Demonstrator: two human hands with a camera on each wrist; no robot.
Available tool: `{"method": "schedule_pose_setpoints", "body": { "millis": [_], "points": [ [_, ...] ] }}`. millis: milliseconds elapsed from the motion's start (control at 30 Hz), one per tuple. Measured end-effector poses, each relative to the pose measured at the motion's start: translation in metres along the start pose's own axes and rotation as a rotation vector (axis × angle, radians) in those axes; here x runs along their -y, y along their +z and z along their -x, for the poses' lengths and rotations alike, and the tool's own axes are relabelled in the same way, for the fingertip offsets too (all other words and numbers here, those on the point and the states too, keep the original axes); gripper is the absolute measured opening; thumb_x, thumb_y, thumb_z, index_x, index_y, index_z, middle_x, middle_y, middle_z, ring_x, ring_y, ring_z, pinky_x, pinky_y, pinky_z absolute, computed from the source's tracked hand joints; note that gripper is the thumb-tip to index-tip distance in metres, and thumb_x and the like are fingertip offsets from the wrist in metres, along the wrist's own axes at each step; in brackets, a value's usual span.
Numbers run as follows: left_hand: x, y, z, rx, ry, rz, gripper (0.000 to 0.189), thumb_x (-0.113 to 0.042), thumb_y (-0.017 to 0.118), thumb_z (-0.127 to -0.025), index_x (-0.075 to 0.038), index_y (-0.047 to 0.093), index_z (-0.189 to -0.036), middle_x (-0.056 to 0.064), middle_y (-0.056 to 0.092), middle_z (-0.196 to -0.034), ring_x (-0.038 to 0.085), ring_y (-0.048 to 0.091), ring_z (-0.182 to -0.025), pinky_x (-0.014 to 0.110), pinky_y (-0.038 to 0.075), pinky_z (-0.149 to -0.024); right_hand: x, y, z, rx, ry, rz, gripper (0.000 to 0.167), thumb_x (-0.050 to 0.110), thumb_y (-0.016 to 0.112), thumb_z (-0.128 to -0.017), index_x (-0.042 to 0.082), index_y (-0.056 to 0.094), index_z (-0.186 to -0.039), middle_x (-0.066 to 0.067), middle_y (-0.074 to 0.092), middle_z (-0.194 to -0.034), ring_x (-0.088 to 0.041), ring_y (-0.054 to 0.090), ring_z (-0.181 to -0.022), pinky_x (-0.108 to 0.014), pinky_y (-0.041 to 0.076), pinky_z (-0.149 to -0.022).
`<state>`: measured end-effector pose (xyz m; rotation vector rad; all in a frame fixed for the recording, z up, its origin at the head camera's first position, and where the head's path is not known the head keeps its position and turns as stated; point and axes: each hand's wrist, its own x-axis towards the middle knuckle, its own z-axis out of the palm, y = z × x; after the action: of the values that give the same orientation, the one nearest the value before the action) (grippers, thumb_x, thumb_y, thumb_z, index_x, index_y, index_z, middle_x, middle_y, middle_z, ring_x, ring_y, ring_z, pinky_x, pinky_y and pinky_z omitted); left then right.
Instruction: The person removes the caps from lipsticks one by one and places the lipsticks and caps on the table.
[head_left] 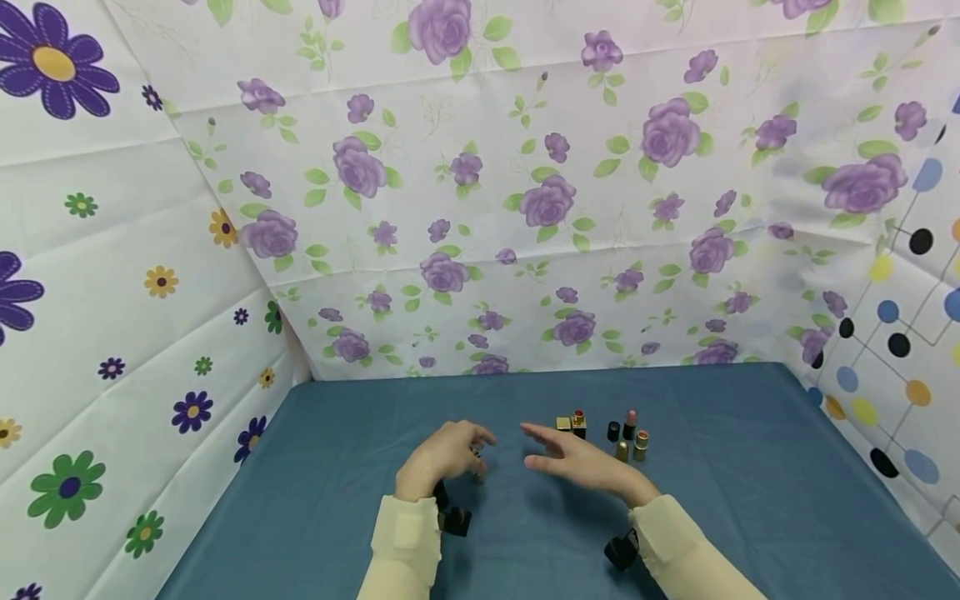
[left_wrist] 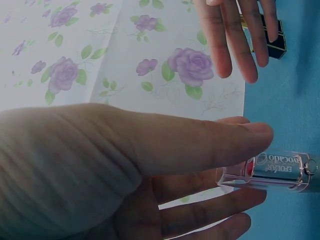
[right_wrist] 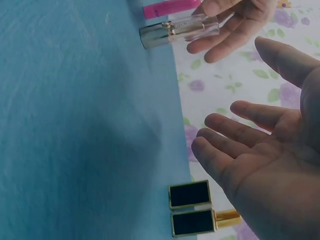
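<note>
My left hand (head_left: 450, 450) pinches a lipstick with a clear cap (left_wrist: 280, 170) between thumb and fingers, by its capped end. The printed label reads partly "Avocado", and the tube's other end points down towards the blue cloth. A bright pink tube (right_wrist: 170, 7) appears beside that lipstick in the right wrist view; the head view hides it. Facing the left hand, my right hand (head_left: 585, 462) hovers over the cloth with fingers spread and nothing held. Closest to it are an uncapped black-and-gold lipstick (head_left: 579, 423) and its square cap (head_left: 564, 424).
To the right stand an uncapped pinkish lipstick (head_left: 630, 423) with a black cap (head_left: 613, 431), and a gold lipstick (head_left: 641, 445) with a gold cap (head_left: 622, 451). A blue cloth (head_left: 337, 467) covers the table. Flowered sheets (head_left: 495, 217) hang behind it.
</note>
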<state>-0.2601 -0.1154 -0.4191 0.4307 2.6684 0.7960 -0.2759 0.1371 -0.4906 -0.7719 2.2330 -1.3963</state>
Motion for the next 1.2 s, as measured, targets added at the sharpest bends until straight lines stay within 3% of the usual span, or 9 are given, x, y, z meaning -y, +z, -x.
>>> {"method": "schedule_pose_setpoints", "body": {
  "millis": [300, 467, 867, 1200],
  "points": [
    [0.001, 0.003, 0.001, -0.037, 0.004, -0.022, 0.04, 0.0, 0.079, -0.091, -0.002, 0.071, -0.13, 0.015, 0.072, -0.109, 0.027, 0.067, -0.094, 0.048, 0.058, -0.083, 0.002, 0.016, -0.006, 0.075, 0.023, -0.146, 0.076, 0.044, 0.055, -0.109, 0.005, 0.023, -0.166, -0.021, 0.027, -0.168, -0.041, 0.028, -0.154, -0.057, 0.032, -0.12],
    [0.001, 0.003, 0.001, -0.038, 0.002, -0.028, 0.042, 0.001, 0.079, -0.09, -0.003, 0.071, -0.131, 0.009, 0.07, -0.102, 0.024, 0.065, -0.089, 0.046, 0.057, -0.079, 0.003, 0.023, -0.007, 0.079, 0.037, -0.145, 0.075, 0.045, 0.055, -0.109, 0.007, 0.025, -0.166, -0.02, 0.029, -0.168, -0.041, 0.028, -0.154, -0.057, 0.032, -0.121],
    [0.005, 0.005, 0.003, -0.081, 0.007, -0.017, 0.034, 0.002, 0.075, -0.094, -0.002, 0.073, -0.127, 0.012, 0.072, -0.104, 0.026, 0.068, -0.089, 0.045, 0.059, -0.077, 0.008, 0.032, -0.009, 0.107, -0.006, -0.112, 0.075, 0.044, 0.052, -0.11, 0.002, 0.023, -0.165, -0.023, 0.028, -0.167, -0.042, 0.029, -0.153, -0.054, 0.033, -0.121],
    [0.008, 0.005, 0.002, -0.128, 0.044, 0.021, 0.027, -0.001, 0.068, -0.099, -0.001, 0.073, -0.126, 0.013, 0.073, -0.104, 0.029, 0.071, -0.088, 0.044, 0.057, -0.073, 0.007, 0.037, -0.015, 0.107, -0.005, -0.153, 0.074, 0.043, 0.053, -0.11, 0.002, 0.026, -0.164, -0.021, 0.03, -0.167, -0.04, 0.029, -0.154, -0.053, 0.033, -0.121]
  ]
}}
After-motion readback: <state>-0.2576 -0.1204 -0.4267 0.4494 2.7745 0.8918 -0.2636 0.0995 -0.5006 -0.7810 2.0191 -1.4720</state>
